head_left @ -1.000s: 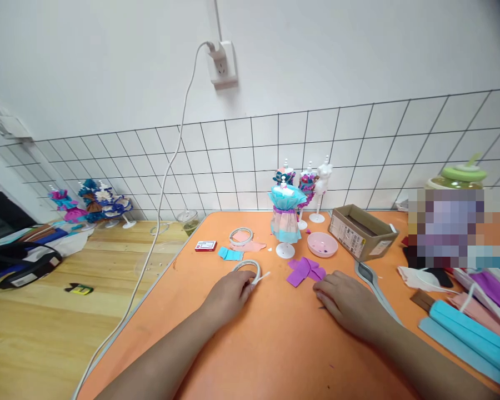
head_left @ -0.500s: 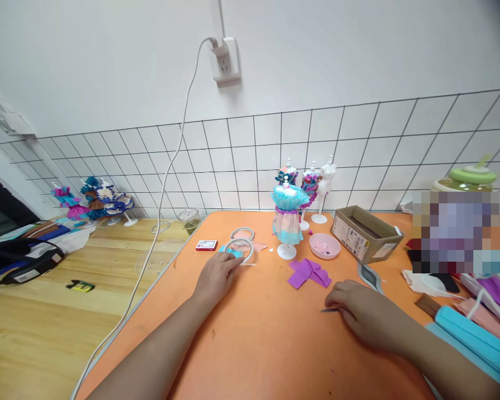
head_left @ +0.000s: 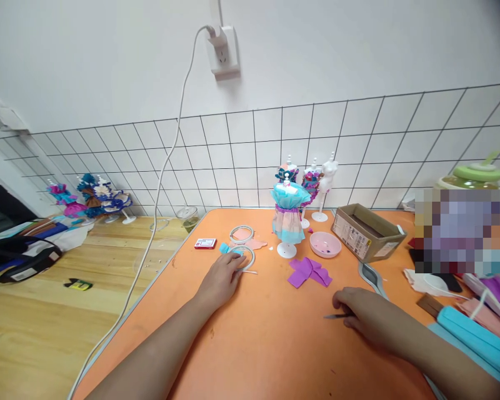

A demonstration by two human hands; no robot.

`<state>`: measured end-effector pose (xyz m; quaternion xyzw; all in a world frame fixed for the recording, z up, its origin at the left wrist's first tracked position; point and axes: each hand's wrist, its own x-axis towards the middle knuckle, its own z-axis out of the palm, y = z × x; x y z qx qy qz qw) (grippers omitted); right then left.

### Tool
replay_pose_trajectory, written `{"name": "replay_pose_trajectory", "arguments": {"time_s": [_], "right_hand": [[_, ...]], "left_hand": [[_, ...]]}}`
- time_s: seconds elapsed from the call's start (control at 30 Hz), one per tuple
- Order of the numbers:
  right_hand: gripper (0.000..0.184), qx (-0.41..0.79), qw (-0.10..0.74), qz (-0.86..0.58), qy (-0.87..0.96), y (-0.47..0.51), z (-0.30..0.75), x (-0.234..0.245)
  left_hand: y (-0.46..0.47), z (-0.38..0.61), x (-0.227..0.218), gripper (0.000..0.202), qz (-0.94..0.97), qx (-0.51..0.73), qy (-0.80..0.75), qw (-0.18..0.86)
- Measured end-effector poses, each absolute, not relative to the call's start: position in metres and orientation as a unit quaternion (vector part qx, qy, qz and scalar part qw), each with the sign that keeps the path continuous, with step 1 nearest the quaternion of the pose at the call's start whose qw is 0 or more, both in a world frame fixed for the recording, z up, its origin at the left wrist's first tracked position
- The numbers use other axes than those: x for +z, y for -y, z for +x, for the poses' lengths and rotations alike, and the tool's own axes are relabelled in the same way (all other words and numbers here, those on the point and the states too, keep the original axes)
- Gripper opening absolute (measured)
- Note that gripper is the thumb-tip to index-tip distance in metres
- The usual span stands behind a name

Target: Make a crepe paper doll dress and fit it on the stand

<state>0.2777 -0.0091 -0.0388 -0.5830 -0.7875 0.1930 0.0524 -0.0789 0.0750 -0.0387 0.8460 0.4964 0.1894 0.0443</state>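
My left hand [head_left: 221, 278] rests on the orange table [head_left: 266, 344] with its fingertips on a white tape ring [head_left: 244, 256] that lies over a small blue paper piece [head_left: 225, 248]. My right hand [head_left: 364, 316] lies curled on the table to the right, pinching a thin dark needle-like tool [head_left: 335, 316]. Purple paper pieces [head_left: 308, 271] lie between the hands, farther back. Behind them stands a small mannequin in a blue and pink paper dress [head_left: 288, 216].
A second tape ring [head_left: 241, 233], pink paper, a red card [head_left: 205, 243], a pink dish [head_left: 325, 244], a cardboard box [head_left: 367, 231] and two more mannequins [head_left: 321, 183] sit at the back. Blue and purple paper rolls [head_left: 470, 328] lie right. A white cable [head_left: 158, 205] hangs at the left edge.
My left hand pushed the tape ring away from me onto the blue paper. My right hand drew back toward me from the purple pieces, with the thin tool now showing.
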Motion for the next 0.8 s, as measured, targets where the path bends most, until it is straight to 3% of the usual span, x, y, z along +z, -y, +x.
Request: {"name": "replay_pose_trajectory", "arguments": {"time_s": [0.13,0.5,0.67,0.8], "right_hand": [[0.016,0.207,0.03,-0.592,0.778,0.01,0.274,-0.037],[0.013,0.192,0.09,-0.561,0.8,0.008,0.267,-0.034],[0.023,0.184,0.147,-0.627,0.742,0.001,0.266,-0.032],[0.037,0.148,0.122,-0.67,0.717,-0.004,0.275,-0.034]], "left_hand": [[-0.071,-0.074,-0.033,0.037,0.853,0.214,-0.475,0.033],[-0.063,-0.07,-0.029,0.034,0.867,0.205,-0.448,0.069],[-0.056,-0.062,-0.025,0.035,0.878,0.193,-0.431,0.081],[-0.06,-0.069,-0.025,0.032,0.844,0.168,-0.507,0.045]]}}
